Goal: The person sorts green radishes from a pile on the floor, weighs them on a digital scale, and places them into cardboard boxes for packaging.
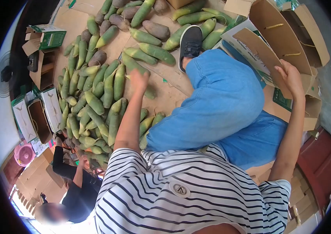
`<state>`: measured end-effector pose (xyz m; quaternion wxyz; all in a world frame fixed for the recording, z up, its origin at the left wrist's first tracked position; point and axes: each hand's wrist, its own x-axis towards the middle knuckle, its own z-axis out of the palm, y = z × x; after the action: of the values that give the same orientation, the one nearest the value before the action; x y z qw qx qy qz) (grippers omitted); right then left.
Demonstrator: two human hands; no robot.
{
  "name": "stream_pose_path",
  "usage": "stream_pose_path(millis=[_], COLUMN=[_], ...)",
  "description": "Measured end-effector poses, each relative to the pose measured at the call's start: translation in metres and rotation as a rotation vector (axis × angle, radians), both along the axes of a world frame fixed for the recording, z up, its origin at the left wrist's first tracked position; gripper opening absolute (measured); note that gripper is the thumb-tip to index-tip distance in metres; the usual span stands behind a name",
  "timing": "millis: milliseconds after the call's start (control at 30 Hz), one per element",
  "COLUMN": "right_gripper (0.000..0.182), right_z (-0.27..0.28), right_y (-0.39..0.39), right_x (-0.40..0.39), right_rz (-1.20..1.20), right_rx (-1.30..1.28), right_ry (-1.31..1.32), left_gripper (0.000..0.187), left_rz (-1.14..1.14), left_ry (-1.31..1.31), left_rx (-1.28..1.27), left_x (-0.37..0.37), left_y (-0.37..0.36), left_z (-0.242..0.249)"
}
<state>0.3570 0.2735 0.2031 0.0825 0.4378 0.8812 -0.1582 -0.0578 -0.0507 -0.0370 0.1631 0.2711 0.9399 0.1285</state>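
My left hand [138, 80] is closed at a green radish [131, 62] in the middle of the floor; its fingertips are partly hidden and slightly blurred. Another green radish [150, 92] lies just below that hand. To the right, my right hand [290, 78] grips the edge of an open cardboard box [257, 48], thumb on one side of the flap. The box stands beside my bent leg, with its flaps raised and yellow cord handles showing.
A large pile of green radishes [95, 103] spreads to my left, with darker purplish roots [156, 29] at the top. My shoe [191, 45] rests among them. Cartons [52, 37] and a pink fan [24, 154] stand at far left. Another person [80, 191] works at lower left.
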Motion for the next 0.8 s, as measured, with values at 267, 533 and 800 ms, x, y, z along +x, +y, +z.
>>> stream_pose_path(millis=[267, 533, 800], right_gripper=[0.031, 0.026, 0.022], right_z=[-0.007, 0.007, -0.006], right_y=[-0.005, -0.010, -0.015], right_x=[0.002, -0.006, 0.007], right_rz=[0.002, -0.024, 0.017], right_rx=[0.044, -0.014, 0.111], right_ry=[0.002, -0.002, 0.144], left_gripper=[0.051, 0.052, 0.050], left_rz=[0.895, 1.011, -0.241], left_ry=[-0.871, -1.211, -0.644], left_rx=[-0.016, 0.295, 0.812], left_x=[0.014, 0.053, 0.101], left_y=[-0.067, -0.029, 0.111], left_z=[-0.085, -0.002, 0.207])
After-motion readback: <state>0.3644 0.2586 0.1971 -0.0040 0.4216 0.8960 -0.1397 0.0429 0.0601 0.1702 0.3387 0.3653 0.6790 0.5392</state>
